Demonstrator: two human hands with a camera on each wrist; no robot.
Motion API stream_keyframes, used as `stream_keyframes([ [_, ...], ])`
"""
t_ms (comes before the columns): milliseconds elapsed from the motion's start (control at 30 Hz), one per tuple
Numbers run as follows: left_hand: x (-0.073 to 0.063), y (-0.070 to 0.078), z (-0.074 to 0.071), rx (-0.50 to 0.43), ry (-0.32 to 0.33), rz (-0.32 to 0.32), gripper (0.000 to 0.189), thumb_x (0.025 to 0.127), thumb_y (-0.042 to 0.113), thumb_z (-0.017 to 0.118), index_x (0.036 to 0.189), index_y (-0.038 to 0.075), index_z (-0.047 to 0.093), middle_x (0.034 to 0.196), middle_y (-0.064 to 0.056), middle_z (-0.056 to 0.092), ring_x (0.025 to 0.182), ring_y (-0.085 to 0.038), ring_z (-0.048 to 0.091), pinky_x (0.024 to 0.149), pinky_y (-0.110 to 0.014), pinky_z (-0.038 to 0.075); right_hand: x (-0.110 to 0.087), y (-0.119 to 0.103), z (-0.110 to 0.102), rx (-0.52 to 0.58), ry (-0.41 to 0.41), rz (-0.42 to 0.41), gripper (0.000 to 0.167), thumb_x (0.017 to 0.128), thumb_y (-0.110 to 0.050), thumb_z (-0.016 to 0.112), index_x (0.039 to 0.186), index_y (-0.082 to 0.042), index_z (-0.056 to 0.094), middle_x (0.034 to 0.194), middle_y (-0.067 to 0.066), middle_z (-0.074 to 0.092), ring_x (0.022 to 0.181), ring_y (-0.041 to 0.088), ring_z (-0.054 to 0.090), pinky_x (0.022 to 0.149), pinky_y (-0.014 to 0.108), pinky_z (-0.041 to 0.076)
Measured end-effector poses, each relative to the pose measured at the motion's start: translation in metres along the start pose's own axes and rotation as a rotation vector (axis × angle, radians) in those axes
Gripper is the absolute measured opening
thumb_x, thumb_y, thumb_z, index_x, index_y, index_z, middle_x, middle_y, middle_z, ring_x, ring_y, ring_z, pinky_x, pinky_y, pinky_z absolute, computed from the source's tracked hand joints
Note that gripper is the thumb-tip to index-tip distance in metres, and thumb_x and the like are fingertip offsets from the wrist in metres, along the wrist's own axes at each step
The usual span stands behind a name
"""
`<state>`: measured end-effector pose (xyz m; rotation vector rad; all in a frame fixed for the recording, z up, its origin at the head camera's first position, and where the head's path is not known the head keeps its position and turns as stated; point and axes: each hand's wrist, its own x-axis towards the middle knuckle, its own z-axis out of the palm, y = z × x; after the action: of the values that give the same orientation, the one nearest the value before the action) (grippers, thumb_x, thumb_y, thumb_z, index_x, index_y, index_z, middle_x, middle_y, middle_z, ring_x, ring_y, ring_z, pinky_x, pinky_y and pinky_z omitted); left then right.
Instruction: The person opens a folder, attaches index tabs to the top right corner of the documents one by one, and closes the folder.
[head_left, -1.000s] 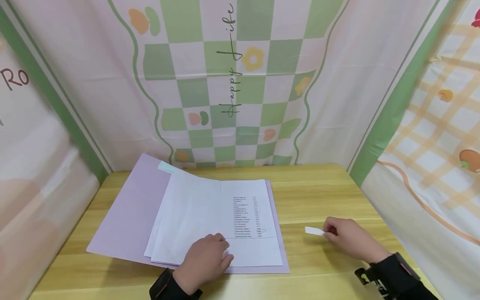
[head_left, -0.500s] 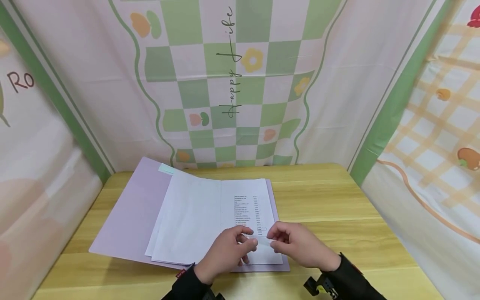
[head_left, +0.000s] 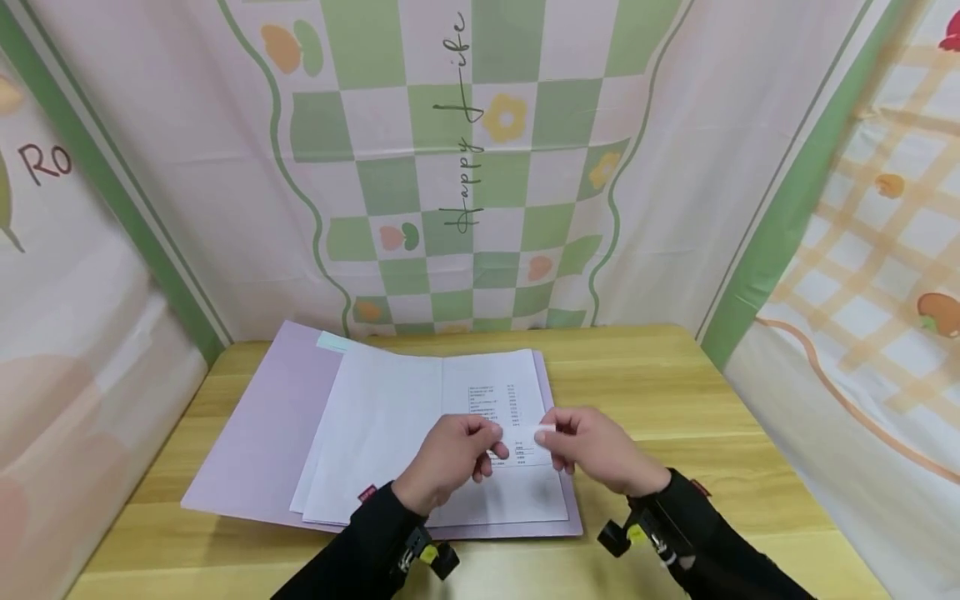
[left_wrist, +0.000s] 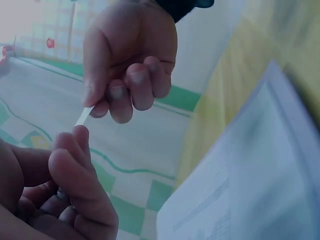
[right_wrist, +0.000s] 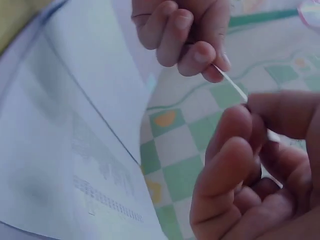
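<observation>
A small white paper strip (head_left: 519, 434) is stretched between both hands, above the printed right-hand page. The left hand (head_left: 452, 457) pinches its left end between thumb and index finger. At the other end, the right hand (head_left: 596, 450) pinches it the same way, with the other fingers curled. Seen from the right wrist, the strip (right_wrist: 231, 83) appears as a thin, nearly edge-on line. Below the hands lies an open lilac folder (head_left: 247, 442) holding white paper sheets (head_left: 367, 433). A small printed table (head_left: 491, 402) on the right page is partly covered by the strip and left fingers.
The folder rests on a wooden table (head_left: 660, 375), its left cover spread wide. A pale green tab (head_left: 332, 341) shows at the top of the inside cover. Patterned fabric (head_left: 495, 192) hangs behind the table and along both sides.
The right hand has brought the strip leftward from the bare table over the page. The left hand has left the page and now grips the other end; both hands have risen slightly.
</observation>
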<state>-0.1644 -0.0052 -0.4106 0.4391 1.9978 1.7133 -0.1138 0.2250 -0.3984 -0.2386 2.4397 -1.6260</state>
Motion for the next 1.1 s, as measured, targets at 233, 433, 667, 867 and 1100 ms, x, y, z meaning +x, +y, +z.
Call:
stream_keyframes([
  [233, 0.046, 0.017, -0.006, 0.162, 0.090, -0.010, 0.021, 0.098, 0.026, 0.067, 0.087, 0.008, 0.073, 0.086, -0.013, 0.066, 0.061, -0.020, 0.055, 0.054, -0.030, 0.044, 0.036, 0.001, -0.023, 0.077, 0.133, 0.112, 0.023, 0.099, -0.019, 0.063, 0.090, 0.002, 0.061, 0.088, 0.018, 0.065, 0.076, 0.029, 0.066, 0.061, 0.035, 0.053],
  [433, 0.086, 0.027, -0.010, 0.245, 0.135, -0.057, 0.027, 0.100, 0.025, 0.062, 0.099, 0.000, 0.072, 0.097, -0.011, 0.063, 0.076, -0.021, 0.053, 0.063, -0.030, 0.041, 0.072, -0.002, -0.034, 0.022, 0.232, 0.148, 0.022, 0.098, -0.014, 0.061, 0.085, 0.004, 0.060, 0.099, 0.021, 0.069, 0.079, 0.027, 0.069, 0.067, 0.038, 0.058],
  [667, 0.133, 0.045, -0.011, 0.332, 0.170, -0.030, 0.027, 0.100, 0.025, 0.061, 0.111, 0.003, 0.073, 0.116, -0.007, 0.065, 0.104, -0.024, 0.056, 0.088, -0.038, 0.044, 0.113, -0.007, -0.057, -0.043, 0.308, 0.219, 0.017, 0.096, -0.010, 0.057, 0.090, 0.005, 0.055, 0.097, 0.020, 0.069, 0.078, 0.027, 0.070, 0.068, 0.038, 0.058],
  [867, 0.170, 0.037, -0.005, 0.421, 0.221, -0.023, 0.023, 0.094, 0.022, 0.069, 0.085, 0.000, 0.072, 0.092, -0.005, 0.063, 0.082, -0.020, 0.052, 0.070, -0.030, 0.041, 0.144, 0.007, -0.066, -0.043, 0.406, 0.256, 0.013, 0.090, -0.004, 0.059, 0.088, 0.009, 0.062, 0.088, 0.021, 0.069, 0.067, 0.027, 0.070, 0.065, 0.041, 0.058],
  [1100, 0.210, 0.016, 0.001, 0.692, 0.267, -0.087, 0.031, 0.092, 0.029, 0.070, 0.080, 0.001, 0.071, 0.088, -0.009, 0.065, 0.081, -0.024, 0.059, 0.075, -0.033, 0.048, 0.172, 0.032, -0.066, -0.198, 0.447, 0.240, 0.013, 0.086, -0.003, 0.065, 0.080, 0.008, 0.067, 0.074, 0.020, 0.067, 0.064, 0.030, 0.067, 0.057, 0.033, 0.055],
])
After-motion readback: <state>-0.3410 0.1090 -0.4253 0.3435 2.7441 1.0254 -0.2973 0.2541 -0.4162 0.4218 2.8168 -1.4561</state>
